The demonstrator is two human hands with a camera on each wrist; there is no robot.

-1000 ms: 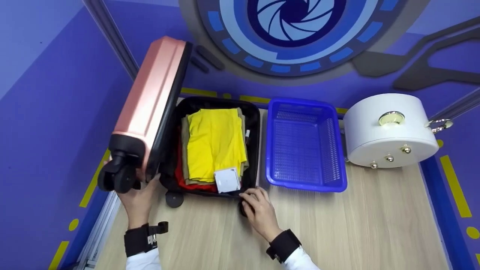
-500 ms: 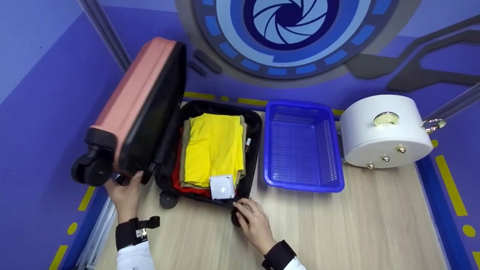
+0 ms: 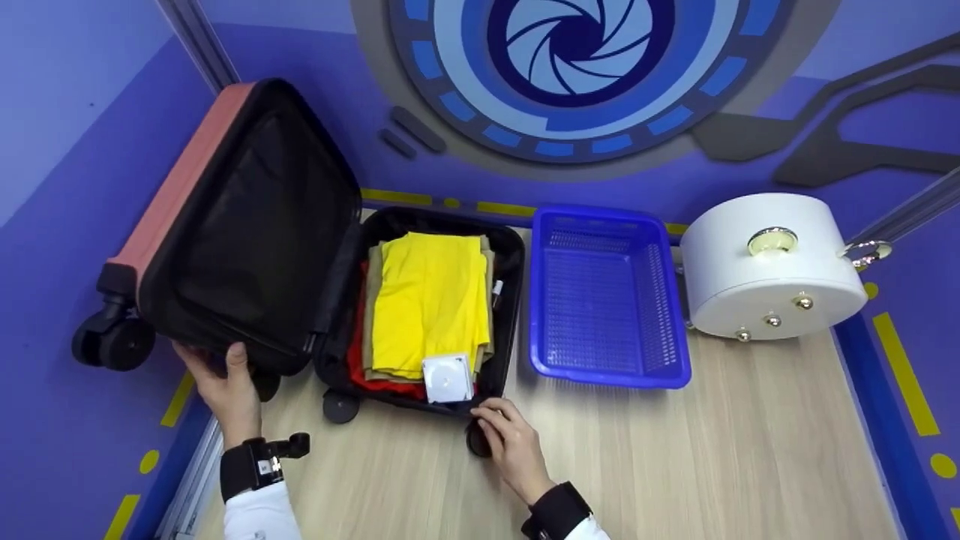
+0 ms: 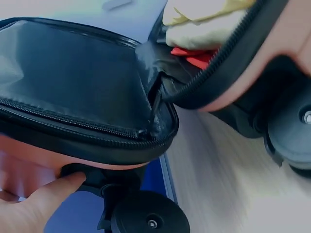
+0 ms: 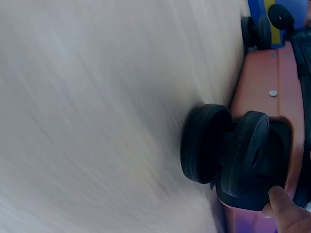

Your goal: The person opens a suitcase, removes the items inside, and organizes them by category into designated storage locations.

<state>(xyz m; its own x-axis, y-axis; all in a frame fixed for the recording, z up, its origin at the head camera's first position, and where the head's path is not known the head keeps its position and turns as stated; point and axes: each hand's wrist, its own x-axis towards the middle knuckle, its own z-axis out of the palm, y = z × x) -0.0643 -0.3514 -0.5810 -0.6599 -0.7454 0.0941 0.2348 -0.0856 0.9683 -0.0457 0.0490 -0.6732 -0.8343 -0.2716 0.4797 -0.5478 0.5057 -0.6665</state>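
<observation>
A pink suitcase stands open with its black-lined lid [image 3: 255, 225] raised at the left, leaning outward. My left hand [image 3: 227, 394] grips the lid's lower edge beside a wheel; in the left wrist view its thumb [image 4: 58, 191] lies against the wheel mount. The suitcase's base [image 3: 512, 300] holds folded yellow clothing [image 3: 431, 300] over khaki and red cloth. A small white square box [image 3: 448, 379] sits at the front of the pile. My right hand [image 3: 514, 446] holds the base's near right corner, fingers at the rim and thumb by the black wheel [image 5: 243, 153].
Right of the suitcase stands a blue plastic basket [image 3: 536, 315]. Beyond it is a white rounded case [image 3: 765, 255] with gold-coloured feet and a handle. Blue patterned walls [image 3: 82, 247] enclose the wooden tabletop [image 3: 637, 457], the left one close to the lid.
My left hand has moved left and the lid has swung open further leftward, so its black inside now shows. My right hand stays at the base's corner, which has shifted slightly toward me.
</observation>
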